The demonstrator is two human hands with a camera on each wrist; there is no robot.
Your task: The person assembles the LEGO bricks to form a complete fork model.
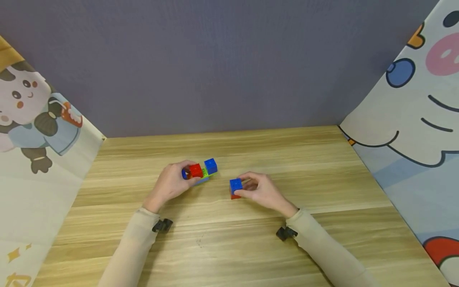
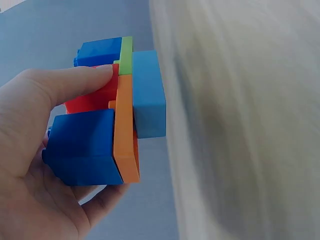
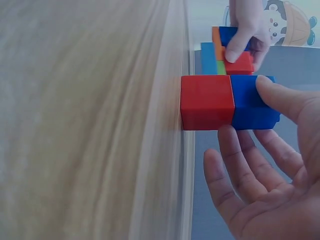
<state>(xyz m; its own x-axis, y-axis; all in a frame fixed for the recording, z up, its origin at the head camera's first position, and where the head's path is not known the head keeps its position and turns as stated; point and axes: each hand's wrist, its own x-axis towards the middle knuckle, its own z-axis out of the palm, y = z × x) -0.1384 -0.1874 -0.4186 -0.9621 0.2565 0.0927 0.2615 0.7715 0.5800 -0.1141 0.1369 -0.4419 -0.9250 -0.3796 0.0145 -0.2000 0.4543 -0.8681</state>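
Note:
My left hand (image 1: 170, 181) holds a built piece of toy bricks, with the thumb on its red brick (image 2: 102, 92). This brick sits between two dark blue bricks, a near one (image 2: 85, 145) and a far one (image 1: 210, 166). They stand on an orange plate (image 2: 127, 130) and a green plate (image 2: 126, 56), which lie over a light blue brick (image 2: 149, 95). To the right, my right hand (image 1: 263, 191) pinches the blue brick (image 1: 236, 184) of a two-brick stack. Its lower brick is red (image 3: 207, 102) and is at or close to the table top. A gap separates the two builds.
Both builds are over a wood-grain table (image 1: 229, 247). A grey panel (image 1: 222, 67) rises behind it. Printed cartoon panels flank the left side (image 1: 53, 167) and the right side (image 1: 394, 159). Each wrist carries a small black camera mount.

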